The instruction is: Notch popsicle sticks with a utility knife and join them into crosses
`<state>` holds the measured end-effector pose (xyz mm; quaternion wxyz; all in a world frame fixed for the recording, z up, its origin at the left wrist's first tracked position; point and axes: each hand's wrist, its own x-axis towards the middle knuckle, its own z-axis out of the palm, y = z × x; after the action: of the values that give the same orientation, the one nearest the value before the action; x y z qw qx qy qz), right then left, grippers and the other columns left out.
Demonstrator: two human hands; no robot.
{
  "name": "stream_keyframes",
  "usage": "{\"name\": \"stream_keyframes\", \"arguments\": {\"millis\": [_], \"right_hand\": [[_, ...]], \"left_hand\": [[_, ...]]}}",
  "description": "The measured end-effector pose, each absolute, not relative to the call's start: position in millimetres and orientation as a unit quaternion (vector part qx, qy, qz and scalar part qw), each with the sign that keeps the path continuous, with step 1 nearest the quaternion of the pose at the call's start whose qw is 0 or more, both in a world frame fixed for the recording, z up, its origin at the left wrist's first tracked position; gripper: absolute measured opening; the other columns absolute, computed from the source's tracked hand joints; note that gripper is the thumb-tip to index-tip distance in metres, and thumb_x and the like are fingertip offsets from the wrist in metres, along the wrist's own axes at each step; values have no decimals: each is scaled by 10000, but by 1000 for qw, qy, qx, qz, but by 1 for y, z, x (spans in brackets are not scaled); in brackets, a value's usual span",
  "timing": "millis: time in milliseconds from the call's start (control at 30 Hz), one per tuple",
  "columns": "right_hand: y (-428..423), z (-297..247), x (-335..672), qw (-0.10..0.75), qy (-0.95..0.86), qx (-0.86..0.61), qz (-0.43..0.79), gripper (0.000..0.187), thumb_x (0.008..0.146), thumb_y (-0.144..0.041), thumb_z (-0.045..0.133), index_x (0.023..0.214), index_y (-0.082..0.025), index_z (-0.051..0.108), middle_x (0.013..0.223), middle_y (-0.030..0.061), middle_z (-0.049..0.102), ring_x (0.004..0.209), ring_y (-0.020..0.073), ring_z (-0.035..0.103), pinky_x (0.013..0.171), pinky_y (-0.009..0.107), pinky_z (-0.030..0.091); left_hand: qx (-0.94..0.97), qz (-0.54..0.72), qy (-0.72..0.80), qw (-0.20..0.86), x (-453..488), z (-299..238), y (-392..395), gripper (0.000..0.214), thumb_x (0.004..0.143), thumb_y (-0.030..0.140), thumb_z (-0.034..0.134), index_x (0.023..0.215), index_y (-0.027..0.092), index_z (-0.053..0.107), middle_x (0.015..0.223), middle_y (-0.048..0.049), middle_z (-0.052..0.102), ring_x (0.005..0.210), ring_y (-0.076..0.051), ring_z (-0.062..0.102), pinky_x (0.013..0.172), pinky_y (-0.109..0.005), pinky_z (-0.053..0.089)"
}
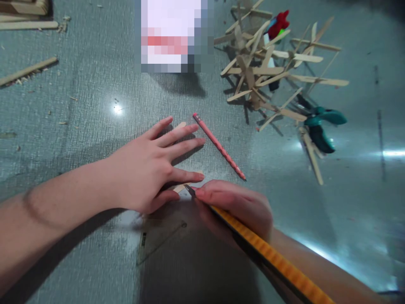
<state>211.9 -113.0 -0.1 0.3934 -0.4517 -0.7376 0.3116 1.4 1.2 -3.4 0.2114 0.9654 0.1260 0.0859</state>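
My left hand [152, 166] lies flat with fingers spread, pressing wooden sticks [181, 125] down on the grey mat [95, 105]. Only the stick ends show past my fingers and under my thumb. My right hand [236, 207] is closed round an orange and black utility knife [272, 257]. Its blade tip [189, 190] touches a stick end just below my left index finger. A transparent set square [158, 236] lies under both hands. A red pencil [219, 146] lies diagonally just beyond my fingertips.
A pile of wooden craft sticks [268, 67] lies at the upper right, with teal-handled pliers [322, 126] beside it and a red toy-like object [278, 23] behind. More sticks [28, 69] and wood scraps lie at the upper left. A blurred-out box [172, 36] stands at the top centre.
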Motion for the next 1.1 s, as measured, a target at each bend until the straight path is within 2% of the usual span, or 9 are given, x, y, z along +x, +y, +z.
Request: {"name": "stream_keyframes", "arguments": {"millis": [167,400,667,800,1100], "right_hand": [[-118,-2,213,372,-746,-446,327,117,945,-113,623,941,-223,662,737,-1,668,693,155,662,623,286,551],[-120,-9,215,394,-736,-441,327,174,846,-75,686,954,-211,670,775,4,674,673,156,660,628,299,548],[-114,0,211,408,-721,-451,331,188,863,-58,665,955,-221,646,715,-7,661,616,127,656,577,237,541],[-115,1,212,392,-713,-460,355,198,880,-52,652,885,-249,641,664,-36,643,632,134,659,593,245,541],[-118,-3,213,389,-731,-449,334,135,906,-98,646,939,-228,663,773,6,685,689,160,680,633,292,561]], "left_hand": [[965,79,135,212,2,-2,0,487,870,438,652,1353,390,617,1601,-72,395,1544,-372,204,1226,-656,124],[963,73,146,213,2,-1,-1,484,865,450,651,1347,412,616,1600,-36,396,1539,-383,212,1226,-652,117],[964,49,147,214,3,2,-1,496,885,482,617,1378,428,585,1628,-44,351,1550,-372,174,1230,-641,98],[964,40,146,216,3,2,0,481,898,475,603,1377,424,585,1628,-26,352,1550,-375,171,1230,-641,100],[964,51,141,221,3,3,0,476,884,405,630,1360,383,612,1612,-62,379,1542,-379,199,1221,-646,118]]}}
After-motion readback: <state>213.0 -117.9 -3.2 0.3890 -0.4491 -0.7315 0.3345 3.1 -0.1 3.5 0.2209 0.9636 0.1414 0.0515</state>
